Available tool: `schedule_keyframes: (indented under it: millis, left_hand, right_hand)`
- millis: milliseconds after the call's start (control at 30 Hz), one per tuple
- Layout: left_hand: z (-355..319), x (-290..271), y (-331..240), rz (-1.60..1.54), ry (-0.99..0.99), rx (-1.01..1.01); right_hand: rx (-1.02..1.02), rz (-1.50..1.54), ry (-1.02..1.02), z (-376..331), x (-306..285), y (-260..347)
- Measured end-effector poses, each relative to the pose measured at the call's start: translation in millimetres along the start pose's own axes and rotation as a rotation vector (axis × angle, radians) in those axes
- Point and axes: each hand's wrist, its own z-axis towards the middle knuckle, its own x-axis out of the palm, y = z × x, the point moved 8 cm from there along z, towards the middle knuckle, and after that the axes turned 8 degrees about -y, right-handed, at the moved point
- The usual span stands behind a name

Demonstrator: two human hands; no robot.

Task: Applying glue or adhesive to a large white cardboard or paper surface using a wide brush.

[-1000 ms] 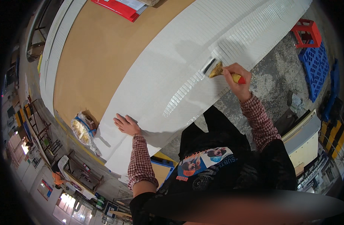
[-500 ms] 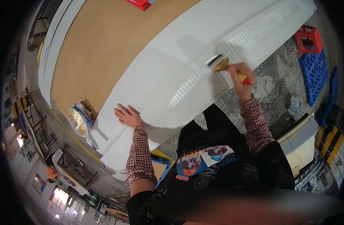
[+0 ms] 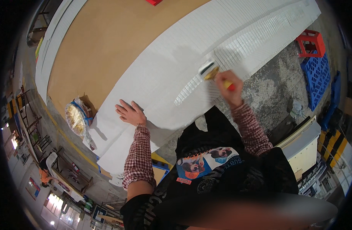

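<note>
In my right hand (image 3: 230, 89) is a wide paintbrush (image 3: 211, 73) with a yellow and red handle, the fingers wrapped round it. Its bristle end is over a large white sheet with fine ribs (image 3: 160, 57), beside a glossy, wet-looking strip (image 3: 188, 90). More shine covers the ribbed part farther right. My left hand (image 3: 130, 113) lies flat on the white sheet, fingers spread, holding nothing. Left of it stands a plastic-lined container (image 3: 77, 117) with a blue band and yellowish-white contents.
A tan board surface (image 3: 103, 42) lies beyond the white sheet, with a red object (image 3: 153, 2) at the far edge. On the right are a red stool (image 3: 317, 43) and a blue plastic pallet (image 3: 317, 78). At far left a person in orange (image 3: 45, 175) is beside a bench.
My right hand has moved left and slightly nearer with the paintbrush. My left hand stays flat on the sheet. The whole view has shifted a little.
</note>
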Motion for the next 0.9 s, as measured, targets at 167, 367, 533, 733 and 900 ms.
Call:
schedule_keyframes:
  millis: [167, 367, 533, 733, 900]
  left_hand:
    - [1, -2, 0, -0.027, -0.023, -0.001]
    - [-1, 0, 4, -0.032, 0.0, -0.013]
    - [-1, 0, 2, -0.025, 0.011, 0.008]
    - [1, 2, 5, -0.011, 0.01, 0.003]
    - [0, 3, 5, -0.006, -0.016, 0.02]
  right_hand:
    - [0.126, 0.08, 0.24, -10, 6, 4]
    - [-0.05, -0.236, -0.41, 64, -88, -35]
    - [-0.055, -0.121, 0.05, -17, -32, -23]
    - [0.048, -0.026, 0.078, -4, -37, -10]
    - [-0.151, -0.287, 0.021, -2, -38, 9]
